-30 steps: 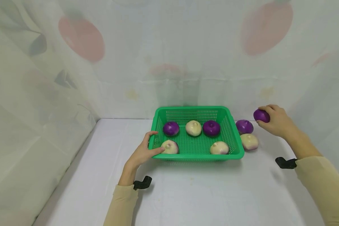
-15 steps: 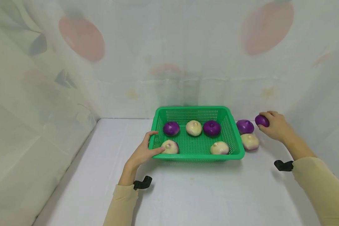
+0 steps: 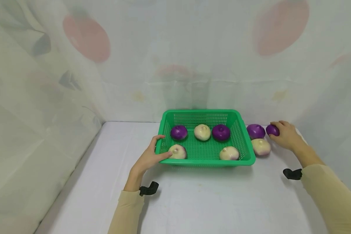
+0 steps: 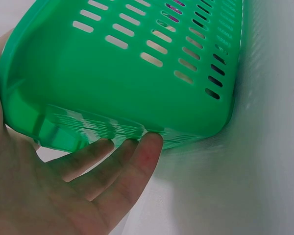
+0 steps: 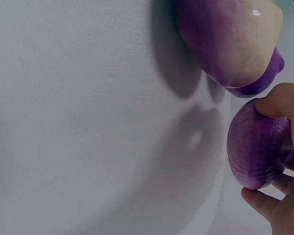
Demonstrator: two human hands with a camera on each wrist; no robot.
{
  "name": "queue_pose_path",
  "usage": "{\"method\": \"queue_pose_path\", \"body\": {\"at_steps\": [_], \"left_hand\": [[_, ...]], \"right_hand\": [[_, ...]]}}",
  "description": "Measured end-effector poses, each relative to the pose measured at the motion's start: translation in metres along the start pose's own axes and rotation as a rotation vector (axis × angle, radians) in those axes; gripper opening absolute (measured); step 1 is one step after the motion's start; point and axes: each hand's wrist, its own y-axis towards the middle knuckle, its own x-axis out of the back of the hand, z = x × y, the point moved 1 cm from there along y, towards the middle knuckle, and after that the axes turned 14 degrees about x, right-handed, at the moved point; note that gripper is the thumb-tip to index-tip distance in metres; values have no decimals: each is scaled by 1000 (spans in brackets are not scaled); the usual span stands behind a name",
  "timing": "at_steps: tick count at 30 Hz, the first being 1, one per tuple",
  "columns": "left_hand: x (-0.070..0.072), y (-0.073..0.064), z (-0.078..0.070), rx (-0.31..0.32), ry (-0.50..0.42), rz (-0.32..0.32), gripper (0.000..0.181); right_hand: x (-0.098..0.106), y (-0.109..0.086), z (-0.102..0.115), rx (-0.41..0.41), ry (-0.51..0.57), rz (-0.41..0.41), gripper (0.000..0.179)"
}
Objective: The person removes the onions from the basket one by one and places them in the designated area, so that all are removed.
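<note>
In the head view my left hand grips the near left corner of a green plastic basket, thumb over the rim. The left wrist view shows several fingers against the basket's slotted outer wall. My right hand holds a purple onion between thumb and fingers, close over the table's far right. Just left of it lie another purple onion and a white turnip with a purple tinge, both beside the basket. The right wrist view shows the held onion's ridged skin.
Inside the basket are purple onions, one at the back left and one at the back right, and pale turnips at the back middle, front left and front right. A white sheet hangs behind the table.
My right hand has lowered the purple onion toward the table, beside the other purple onion. My left hand has stayed on the basket's corner.
</note>
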Motion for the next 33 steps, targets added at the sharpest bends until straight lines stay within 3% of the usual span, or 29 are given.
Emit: {"method": "queue_pose_path", "body": {"at_steps": [14, 33], "left_hand": [[-1, -1, 0, 3, -5, -3, 81], [-1, -2, -1, -8, 1, -5, 82]], "right_hand": [[-16, -3, -11, -33, 42, -16, 60], [-16, -4, -11, -19, 66, -25, 61]]}}
